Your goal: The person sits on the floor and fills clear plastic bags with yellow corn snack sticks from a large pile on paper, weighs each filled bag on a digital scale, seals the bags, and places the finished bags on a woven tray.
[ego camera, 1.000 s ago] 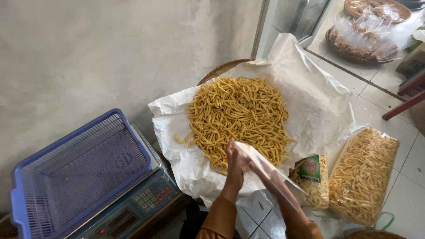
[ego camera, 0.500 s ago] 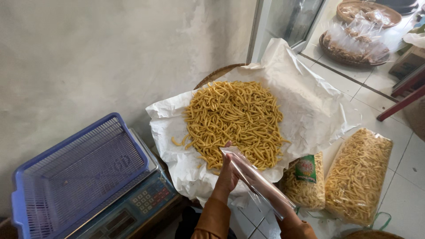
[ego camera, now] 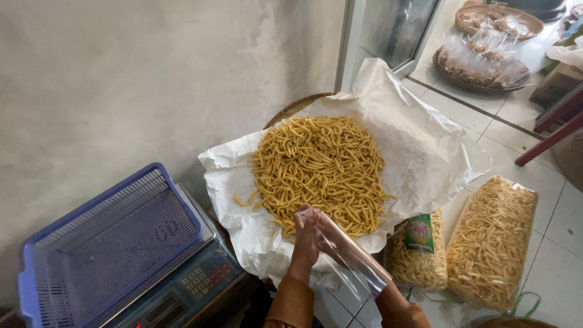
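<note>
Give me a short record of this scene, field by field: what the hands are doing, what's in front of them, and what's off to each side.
Left hand: at the mouth of a clear plastic bag, at the near edge of the snack pile
Right hand: mostly hidden behind the bag; only its forearm shows
Snack pile: yellow stick-shaped pieces heaped on white paper lining a woven tray
Left side: blue plastic basket on a digital scale
Right side: two filled snack bags lying on the tiled floor
Background: woven trays of packed bags

Bare hands point(ego camera: 306, 237), orange-brown long sleeves point(ego camera: 291, 307)
</note>
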{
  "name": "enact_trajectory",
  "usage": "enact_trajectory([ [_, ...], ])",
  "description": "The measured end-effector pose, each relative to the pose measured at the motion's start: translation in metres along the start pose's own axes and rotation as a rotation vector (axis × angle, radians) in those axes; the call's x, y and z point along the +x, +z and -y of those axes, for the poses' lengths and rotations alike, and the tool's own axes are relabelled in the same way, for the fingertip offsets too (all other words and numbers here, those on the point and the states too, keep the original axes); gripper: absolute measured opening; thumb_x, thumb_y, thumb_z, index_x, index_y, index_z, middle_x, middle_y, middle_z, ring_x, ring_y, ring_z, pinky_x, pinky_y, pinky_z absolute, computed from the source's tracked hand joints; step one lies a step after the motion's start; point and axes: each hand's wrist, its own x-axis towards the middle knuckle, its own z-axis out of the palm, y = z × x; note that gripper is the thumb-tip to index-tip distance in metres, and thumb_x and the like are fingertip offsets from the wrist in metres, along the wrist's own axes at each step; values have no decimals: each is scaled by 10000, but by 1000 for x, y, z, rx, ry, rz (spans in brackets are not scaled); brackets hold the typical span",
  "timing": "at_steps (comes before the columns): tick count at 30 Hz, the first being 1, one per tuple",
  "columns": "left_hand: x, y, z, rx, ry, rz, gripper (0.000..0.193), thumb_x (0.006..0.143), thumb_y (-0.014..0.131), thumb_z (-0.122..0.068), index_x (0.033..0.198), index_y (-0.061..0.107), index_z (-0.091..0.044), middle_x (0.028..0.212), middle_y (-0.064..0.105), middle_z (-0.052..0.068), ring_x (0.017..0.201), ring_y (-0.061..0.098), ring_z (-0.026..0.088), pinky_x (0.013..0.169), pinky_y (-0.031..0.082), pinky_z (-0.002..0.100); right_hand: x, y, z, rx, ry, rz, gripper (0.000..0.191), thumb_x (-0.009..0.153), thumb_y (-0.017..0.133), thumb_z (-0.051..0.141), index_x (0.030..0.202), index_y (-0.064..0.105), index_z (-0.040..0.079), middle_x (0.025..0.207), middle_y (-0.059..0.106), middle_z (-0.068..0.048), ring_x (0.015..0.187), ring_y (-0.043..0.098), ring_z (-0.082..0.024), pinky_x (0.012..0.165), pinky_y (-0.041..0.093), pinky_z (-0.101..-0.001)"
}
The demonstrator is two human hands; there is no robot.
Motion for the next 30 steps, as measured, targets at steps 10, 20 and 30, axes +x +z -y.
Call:
enact_trajectory([
  [10,24,-27,-4,-38,60,-151,762,811,742,-329,1467,368,-230,1396,487,101,1333,471,300,1043,467,483,3,12,-26,-674,-436,-39,523,974,625,-3,1479,555,113,1572,456,-128,1442,465,-301,1124,464,-400],
  [20,19,-30,-46,-349,-36,-310,897,750,684,-597,1516,439,-199,1448,474,99,1329,456,339,1066,430,640,-62,-31,19,-542,-448,-313,300,1007,576,-7,1275,707,28,1221,770,-120,1132,731,-237,995,575,-356],
  [30,9,-34,-82,-700,113,-177,929,775,633,-696,1495,474,-131,1473,538,120,1304,524,360,1088,410,633,51,-125,15,-29,-198,-693,400,1024,642,256,1369,550,76,1292,650,-89,1105,607,-168,867,520,-336],
])
